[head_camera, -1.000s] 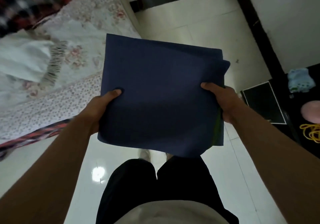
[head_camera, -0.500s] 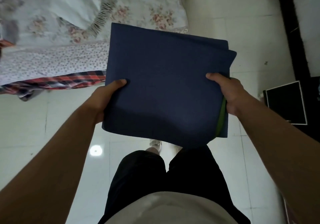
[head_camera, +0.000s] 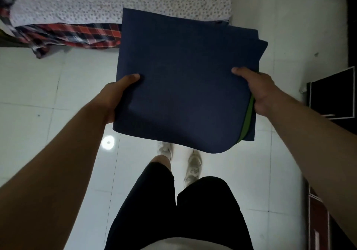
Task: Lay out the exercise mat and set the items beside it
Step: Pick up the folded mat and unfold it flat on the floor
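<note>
One tiled floor (head_camera: 34,87) fills most of the view; bed (head_camera: 119,4) w/ floral cover along top edge, plaid cloth (head_camera: 73,35) hanging at its side. Folded exercise mat (head_camera: 183,79), dark blue w/ green inner layer at right edge, is held flat in the air above the shoes (head_camera: 191,164), clear of the floor. Left hand (head_camera: 116,95) clamps mat's left edge, thumb on top. Right hand (head_camera: 257,89) clamps right edge, thumb on top.

Bare tiled floor (head_camera: 251,172) lies open below and left of the folded mat (head_camera: 183,85). The bed (head_camera: 119,6) with its plaid blanket (head_camera: 73,35) blocks the far side; a dark panel (head_camera: 332,95), perhaps a board, crowds the right.
</note>
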